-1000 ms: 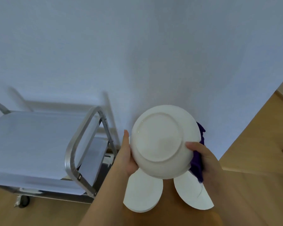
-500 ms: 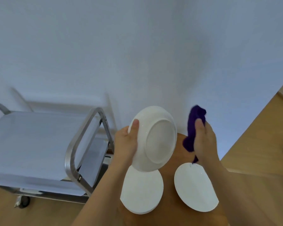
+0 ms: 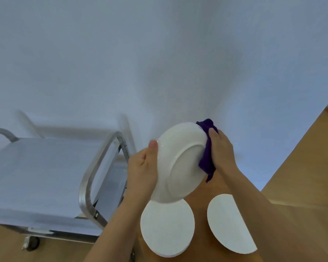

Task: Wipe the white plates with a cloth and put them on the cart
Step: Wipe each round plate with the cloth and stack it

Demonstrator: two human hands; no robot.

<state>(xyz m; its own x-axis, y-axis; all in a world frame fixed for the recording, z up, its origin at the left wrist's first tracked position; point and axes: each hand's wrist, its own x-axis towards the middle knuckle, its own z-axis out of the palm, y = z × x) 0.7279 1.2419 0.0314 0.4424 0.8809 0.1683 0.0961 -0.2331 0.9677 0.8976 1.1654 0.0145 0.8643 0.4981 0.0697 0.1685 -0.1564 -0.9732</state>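
Note:
My left hand [image 3: 143, 168] grips a white plate [image 3: 180, 163] by its left rim and holds it tilted on edge, underside toward me. My right hand [image 3: 221, 151] holds a purple cloth [image 3: 206, 150] pressed against the plate's far right side. Below, on a small brown table [image 3: 201, 193], a stack of white plates [image 3: 167, 228] sits at the left. A single white plate [image 3: 228, 224] lies to its right, partly covered by my right forearm.
A steel cart [image 3: 95, 178] with a pale sheet-covered top shelf [image 3: 38, 173] stands to the left of the table, against a white wall. A caster wheel [image 3: 31, 242] shows at its base. Wooden flooring runs along the right.
The cloth hand has come back against the plate's right side after being apart from it. The plate has turned further on edge and lifted slightly.

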